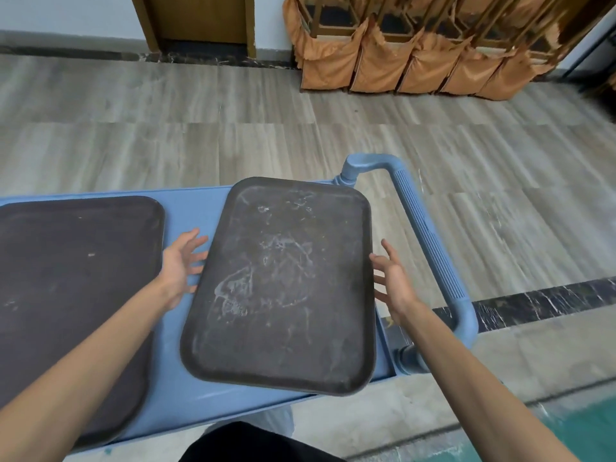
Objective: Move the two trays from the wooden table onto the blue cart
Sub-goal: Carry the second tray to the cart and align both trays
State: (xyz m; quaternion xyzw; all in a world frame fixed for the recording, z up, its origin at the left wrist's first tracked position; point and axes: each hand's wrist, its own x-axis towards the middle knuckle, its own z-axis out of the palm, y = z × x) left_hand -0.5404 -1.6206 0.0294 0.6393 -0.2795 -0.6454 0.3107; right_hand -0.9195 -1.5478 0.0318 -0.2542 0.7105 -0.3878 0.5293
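Note:
Two dark rectangular trays lie on the blue cart (196, 208). The scuffed tray (283, 285) rests on the cart's right part, slightly askew, its near corner over the cart's front rim. The other tray (73, 281) lies to the left, partly behind my left forearm. My left hand (181, 261) is beside the scuffed tray's left edge, fingers spread, holding nothing. My right hand (391, 280) is just off its right edge, fingers apart and empty. The wooden table is out of view.
The cart's blue ribbed handle (430, 248) arches at the right, close to my right hand. Beyond the cart is grey plank floor. Stacked chairs with orange covers (413, 61) stand against the far wall, beside a wooden door (200, 21). A teal surface (586, 431) shows at bottom right.

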